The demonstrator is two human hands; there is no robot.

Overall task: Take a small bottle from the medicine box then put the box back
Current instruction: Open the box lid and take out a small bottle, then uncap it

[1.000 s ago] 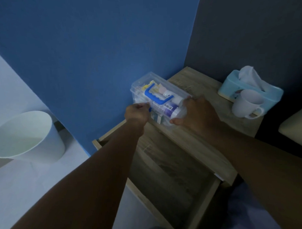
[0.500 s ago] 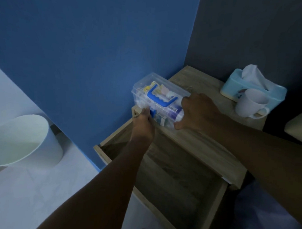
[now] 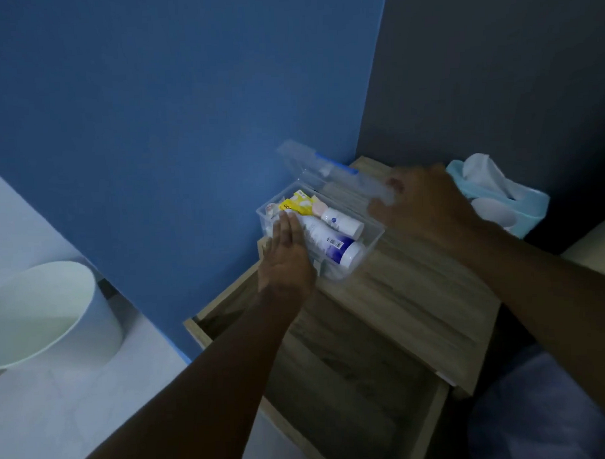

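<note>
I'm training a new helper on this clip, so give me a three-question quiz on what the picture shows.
1. True or false: the lid of the medicine box is open.
2. Which hand reaches into the box? A) left hand B) right hand
3. Fill in: below the tabletop, the ____ stands pulled out.

Key: 1 true; 2 A; 3 drawer.
</note>
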